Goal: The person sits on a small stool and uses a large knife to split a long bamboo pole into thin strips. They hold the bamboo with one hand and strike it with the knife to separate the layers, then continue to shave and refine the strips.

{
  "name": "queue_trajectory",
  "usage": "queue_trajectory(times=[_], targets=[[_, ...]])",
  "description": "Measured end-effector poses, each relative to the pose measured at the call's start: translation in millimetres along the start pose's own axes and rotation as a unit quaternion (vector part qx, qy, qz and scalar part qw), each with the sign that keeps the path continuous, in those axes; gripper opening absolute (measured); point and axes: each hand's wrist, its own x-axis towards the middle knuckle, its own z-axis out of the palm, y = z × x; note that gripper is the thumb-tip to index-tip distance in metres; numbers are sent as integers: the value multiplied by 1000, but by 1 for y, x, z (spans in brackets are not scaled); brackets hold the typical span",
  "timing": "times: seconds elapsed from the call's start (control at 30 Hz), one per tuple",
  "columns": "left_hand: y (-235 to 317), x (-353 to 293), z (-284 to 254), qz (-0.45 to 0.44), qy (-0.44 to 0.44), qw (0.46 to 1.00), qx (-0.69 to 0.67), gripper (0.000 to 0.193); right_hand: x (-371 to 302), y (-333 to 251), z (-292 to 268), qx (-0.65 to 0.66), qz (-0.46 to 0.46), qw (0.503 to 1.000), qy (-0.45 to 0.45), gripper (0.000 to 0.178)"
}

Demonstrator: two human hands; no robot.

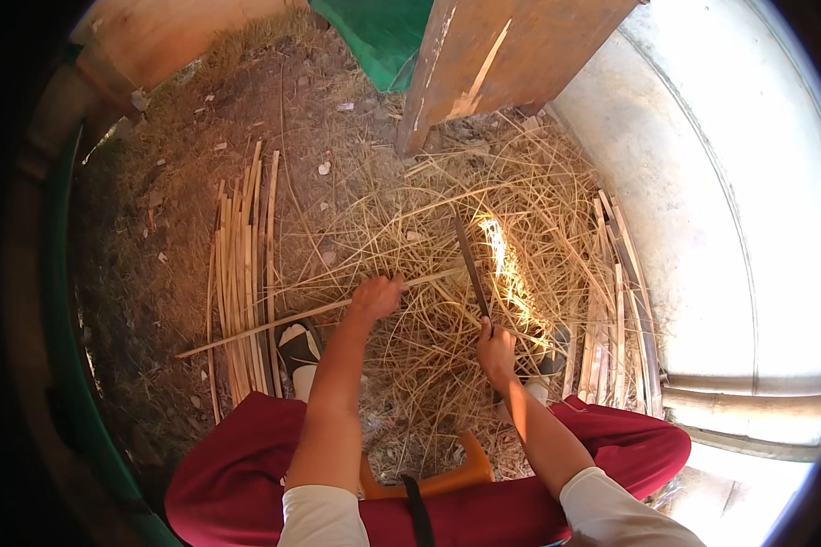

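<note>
My left hand (377, 297) is closed around a long, thin bamboo strip (265, 326). The strip slants from low on the left up to the right, crossing over a bundle of strips, and its right end comes close to the knife blade. In my right hand (496, 354) is the handle of a long, dark-bladed knife (471, 263), its blade pointing away from me and slightly left. Whether the blade touches the strip I cannot tell. Below both hands lies a loose, tangled heap of thin bamboo shavings (420, 333).
Bundled strips (244, 264) lie on the ground at left; more strips (602, 351) lie at right beside a pale wall (702, 182). A brown wooden panel (520, 59) and green sheet (379, 36) stand at the far side. An orange stool (476, 463) is beneath me.
</note>
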Motion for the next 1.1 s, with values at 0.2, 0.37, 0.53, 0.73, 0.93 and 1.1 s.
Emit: queue_trajectory(times=[0.2,0.37,0.53,0.73,0.93,1.1], targets=[[2,2,2,-9,10,1000,-7,20,15,-30,-33,0,-12,1000,-14,55],[-1,-5,4,-29,3,999,-13,20,9,-158,-140,229,-131,958,114,46],[1,-4,-2,-12,8,1000,-20,19,8,-97,-55,194,-194,931,242,51],[1,-9,21,-11,9,1000,-4,19,2,2,35,-13,39,998,-52,59],[5,-3,17,12,32,999,-5,18,9,-13,4,148,179,965,-119,60],[-11,-3,35,61,147,983,90,10,16,-39,-54,147,99,979,-103,63]])
